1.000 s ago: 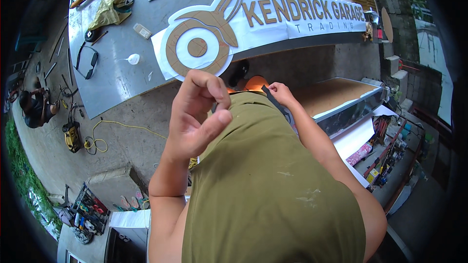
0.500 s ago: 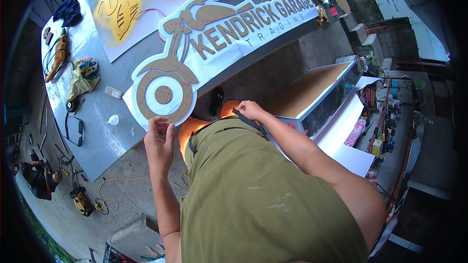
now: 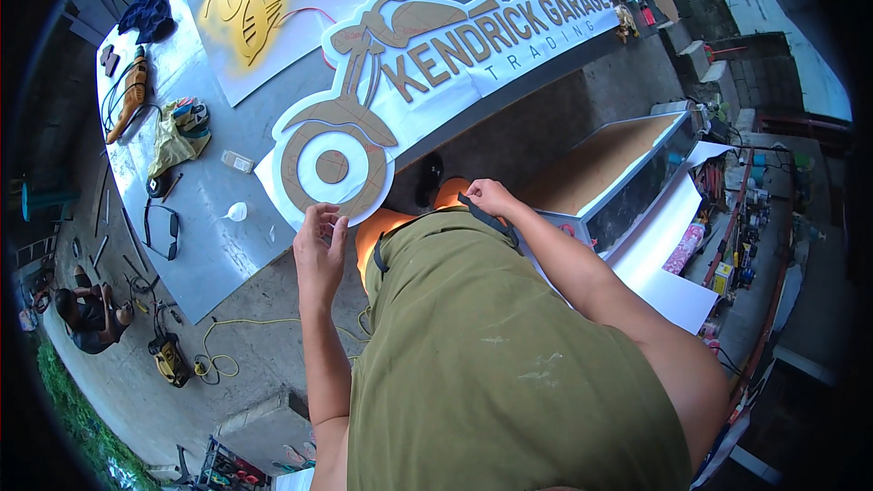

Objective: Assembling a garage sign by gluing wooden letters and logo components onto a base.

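Note:
At my waist, my right hand (image 3: 491,197) pinches a black strap (image 3: 486,218) that lies along the edge of my olive-green top (image 3: 491,345). Orange cloth (image 3: 386,223) shows below that edge. My left hand (image 3: 320,241) is raised, fingers loosely bent and thumb apart, with nothing visible in it. It is nearest to the wheel end of a motorcycle-shaped sign (image 3: 333,166), overlapping its lower edge in view; contact cannot be made out. The sign has brown raised shapes and letters on a white backing and lies along the table's near edge.
On the metal table (image 3: 205,259) are sunglasses (image 3: 173,234), a small white bottle (image 3: 238,161), a yellow bag (image 3: 175,141), an orange power tool (image 3: 134,95) and a gold-sprayed sheet (image 3: 264,9). An open shallow box (image 3: 591,164) stands right. A person (image 3: 88,318) crouches far left near a yellow cord (image 3: 214,345).
The whole view has shifted, so the table, sign and both hands appear farther right. My right hand keeps its pinch on the strap, and my left hand stays raised beside the sign.

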`<state>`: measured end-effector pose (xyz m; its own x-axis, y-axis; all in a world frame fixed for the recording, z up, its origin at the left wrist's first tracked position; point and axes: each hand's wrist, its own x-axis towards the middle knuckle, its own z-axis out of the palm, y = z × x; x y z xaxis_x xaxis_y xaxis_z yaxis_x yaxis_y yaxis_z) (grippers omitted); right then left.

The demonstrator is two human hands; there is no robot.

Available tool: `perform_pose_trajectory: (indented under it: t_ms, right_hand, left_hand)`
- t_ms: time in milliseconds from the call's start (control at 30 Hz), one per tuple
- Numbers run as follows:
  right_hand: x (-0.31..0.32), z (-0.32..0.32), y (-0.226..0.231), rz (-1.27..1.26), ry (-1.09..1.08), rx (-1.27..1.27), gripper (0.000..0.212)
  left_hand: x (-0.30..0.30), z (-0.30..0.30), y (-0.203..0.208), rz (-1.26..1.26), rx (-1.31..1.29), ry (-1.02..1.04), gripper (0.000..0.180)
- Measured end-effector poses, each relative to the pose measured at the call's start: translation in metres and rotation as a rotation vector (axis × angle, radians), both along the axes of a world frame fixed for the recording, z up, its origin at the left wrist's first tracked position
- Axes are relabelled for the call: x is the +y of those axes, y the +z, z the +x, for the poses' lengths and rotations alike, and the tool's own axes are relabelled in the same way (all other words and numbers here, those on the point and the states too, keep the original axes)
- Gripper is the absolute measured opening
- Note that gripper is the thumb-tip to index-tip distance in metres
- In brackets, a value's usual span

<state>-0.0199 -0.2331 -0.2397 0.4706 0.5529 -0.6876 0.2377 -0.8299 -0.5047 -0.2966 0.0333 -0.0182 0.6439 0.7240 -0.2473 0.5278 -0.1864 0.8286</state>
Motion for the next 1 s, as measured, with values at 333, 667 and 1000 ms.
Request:
perform_pose_trajectory:
  t_ms: [333,667,1000]
  right_hand:
    - [0.102,-0.016,0.043,0.181,0.206,0.118,0.024]
    - [0.162,-0.048,0.050,0.214,0.376,0.147,0.026]
    - [0.162,-0.050,0.045,0.171,0.341,0.089,0.027]
  left_hand:
    - [0.035,-0.027,-0.122,0.149,0.160,0.289,0.042]
    - [0.055,0.032,-0.154,0.443,0.414,0.069,0.082]
    - [0.063,0.054,-0.163,0.384,0.483,0.042,0.078]
